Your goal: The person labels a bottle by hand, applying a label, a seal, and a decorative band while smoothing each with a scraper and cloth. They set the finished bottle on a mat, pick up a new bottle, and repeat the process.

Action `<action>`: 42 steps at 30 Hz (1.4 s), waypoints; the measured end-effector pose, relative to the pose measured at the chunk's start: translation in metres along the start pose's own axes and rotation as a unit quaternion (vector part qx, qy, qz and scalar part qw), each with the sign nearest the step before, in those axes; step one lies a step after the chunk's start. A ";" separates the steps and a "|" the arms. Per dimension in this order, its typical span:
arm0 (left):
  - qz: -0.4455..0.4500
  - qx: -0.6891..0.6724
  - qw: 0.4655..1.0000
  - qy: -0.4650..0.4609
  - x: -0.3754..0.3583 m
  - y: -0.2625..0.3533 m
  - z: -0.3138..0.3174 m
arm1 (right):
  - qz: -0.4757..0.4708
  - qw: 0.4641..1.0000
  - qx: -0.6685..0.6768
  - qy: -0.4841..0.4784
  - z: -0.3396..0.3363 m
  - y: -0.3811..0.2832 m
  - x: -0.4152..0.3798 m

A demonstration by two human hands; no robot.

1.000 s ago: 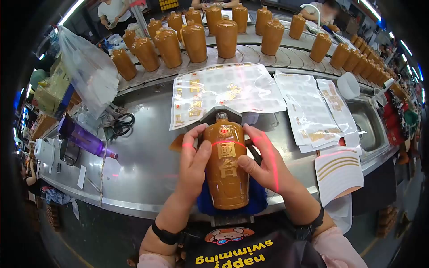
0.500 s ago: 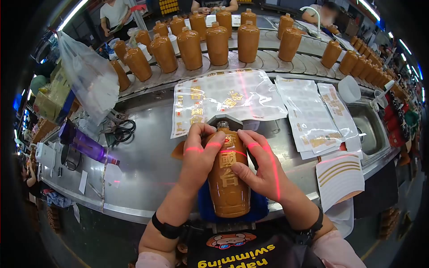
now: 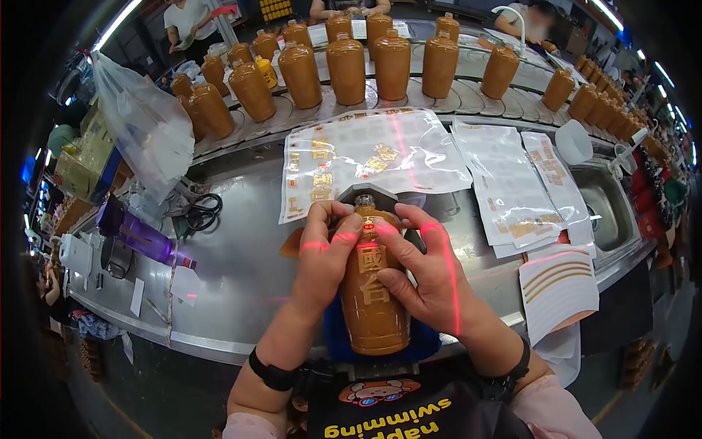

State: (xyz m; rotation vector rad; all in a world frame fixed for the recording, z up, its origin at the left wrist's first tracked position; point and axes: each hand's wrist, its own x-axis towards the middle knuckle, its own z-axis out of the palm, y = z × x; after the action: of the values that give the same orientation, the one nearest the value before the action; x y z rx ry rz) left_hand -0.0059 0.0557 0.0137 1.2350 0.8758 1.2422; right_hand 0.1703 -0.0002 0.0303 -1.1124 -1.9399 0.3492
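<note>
A glossy brown bottle [image 3: 376,325] with gold characters down its front lies on a blue cloth [image 3: 426,338], its clear neck pointing away from me against a dark grey angled holder [image 3: 374,192]. My left hand [image 3: 327,252] grips the bottle's left shoulder, thumb near the small red mark at the top. My right hand [image 3: 431,274] holds the right side, its thumb beside the middle characters and a fingertip pressing close to the red mark. Red laser lines cross both hands and the bottle. Just beyond the holder lies a clear sheet of gold decals [image 3: 376,157].
Brown bottles [image 3: 393,69] ride a curved conveyor [image 3: 468,110] along the back. More decal sheets [image 3: 504,183] lie right, beside a sink [image 3: 607,208]. Scissors [image 3: 203,212], a purple bottle [image 3: 135,234] and a plastic bag [image 3: 142,124] are left. Co-workers sit or stand beyond.
My right hand's fingers have moved left and up onto the upper front of the brown bottle, near the red mark. My left hand stays almost still. The conveyor bottles have shifted.
</note>
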 end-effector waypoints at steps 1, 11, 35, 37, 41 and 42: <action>0.004 0.007 1.000 0.000 0.000 0.001 0.001 | -0.008 1.000 -0.017 -0.002 -0.001 -0.001 0.000; 0.245 0.098 0.964 0.031 -0.007 0.000 -0.009 | 0.014 1.000 0.024 -0.012 0.000 0.000 0.001; 0.478 0.440 0.752 -0.114 -0.009 0.024 -0.033 | 0.150 0.956 0.188 -0.170 -0.033 0.038 0.097; 0.479 0.443 0.748 -0.119 -0.007 0.023 -0.033 | 0.184 0.947 0.223 -0.138 -0.033 0.043 0.086; 0.470 0.483 0.723 -0.152 -0.001 0.032 -0.035 | 0.244 0.927 0.266 -0.108 -0.018 0.046 0.066; 0.463 0.498 0.714 -0.166 0.000 0.034 -0.033 | 0.250 0.922 0.277 -0.102 -0.017 0.047 0.062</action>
State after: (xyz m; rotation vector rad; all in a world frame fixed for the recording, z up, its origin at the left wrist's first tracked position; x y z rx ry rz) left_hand -0.0442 0.0586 0.0413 2.9452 0.6217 1.1727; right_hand 0.1955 0.0736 0.0464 -1.1940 -1.5389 1.2531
